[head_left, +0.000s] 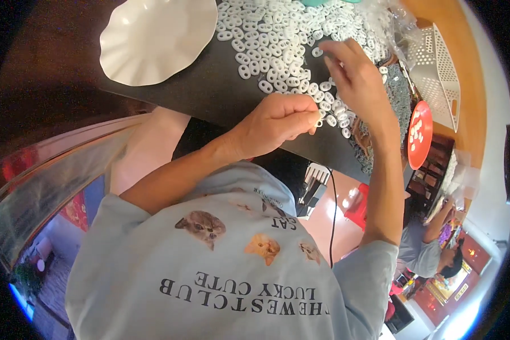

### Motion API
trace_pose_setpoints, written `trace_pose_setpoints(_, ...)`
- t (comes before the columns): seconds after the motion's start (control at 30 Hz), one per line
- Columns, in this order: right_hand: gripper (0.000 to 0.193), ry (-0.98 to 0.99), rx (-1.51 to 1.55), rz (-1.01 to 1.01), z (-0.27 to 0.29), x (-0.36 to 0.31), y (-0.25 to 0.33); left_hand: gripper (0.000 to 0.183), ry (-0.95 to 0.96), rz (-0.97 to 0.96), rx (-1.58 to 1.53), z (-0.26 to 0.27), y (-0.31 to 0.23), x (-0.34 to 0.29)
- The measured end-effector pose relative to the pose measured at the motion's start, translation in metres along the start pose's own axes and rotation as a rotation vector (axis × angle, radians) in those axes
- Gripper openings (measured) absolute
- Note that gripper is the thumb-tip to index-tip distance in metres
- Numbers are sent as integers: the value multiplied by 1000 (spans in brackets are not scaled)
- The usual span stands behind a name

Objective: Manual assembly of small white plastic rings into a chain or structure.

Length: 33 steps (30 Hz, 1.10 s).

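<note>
My left hand [280,122] is closed in a pinch near the table's front edge. Between its thumb and forefinger a small white oval piece with holes [319,121] sticks out, mostly covered by the fingertips. My right hand [357,79] reaches over the pile, its fingers curved and apart. One forefinger tip comes close to a loose white two-hole piece [317,51]; whether they touch I cannot tell. Many more white two-hole pieces [266,39] lie spread and heaped on the dark mat [209,93], some right beside my left fingertips.
A white wavy-rimmed plate [153,42] stands at the left. To the right are a heap of dark grey stringy material [399,105], a red dish [420,139] with white bits and a white perforated basket [436,73]. Another person [430,249] sits at the far right.
</note>
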State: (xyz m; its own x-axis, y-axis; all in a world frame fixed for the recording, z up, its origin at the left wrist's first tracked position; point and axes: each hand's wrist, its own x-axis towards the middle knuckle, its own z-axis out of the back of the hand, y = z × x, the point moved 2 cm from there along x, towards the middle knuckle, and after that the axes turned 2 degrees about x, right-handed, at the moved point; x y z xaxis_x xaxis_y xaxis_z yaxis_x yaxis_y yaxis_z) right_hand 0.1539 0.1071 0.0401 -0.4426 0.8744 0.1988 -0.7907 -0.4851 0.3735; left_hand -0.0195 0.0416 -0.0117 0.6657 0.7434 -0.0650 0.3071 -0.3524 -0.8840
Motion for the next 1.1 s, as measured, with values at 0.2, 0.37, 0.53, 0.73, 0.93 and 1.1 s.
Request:
trace_pose_setpoints(0.2,18,144,-86,2,-3,6,-10,21,1,12,16,3,0,-1)
trace_pose_setpoints(0.37,12,81,-183,-128,19,-4,-36,21,-23,-111,88,4,7,1)
trace_pose_setpoints(0.53,11,109,-227,-125,5,-5,-37,23,9,-52,64,4,3,0)
trace_pose_setpoints(0.73,11,109,-211,-75,5,3,-34,23,14,-40,82,4,2,-1)
trace_pose_setpoints(0.93,12,107,-286,-76,5,2,-39,22,12,-54,99,4,4,-1)
trace_pose_setpoints(1.1,13,115,-176,-44,2,8,-34,23,19,-49,67,4,3,-1)
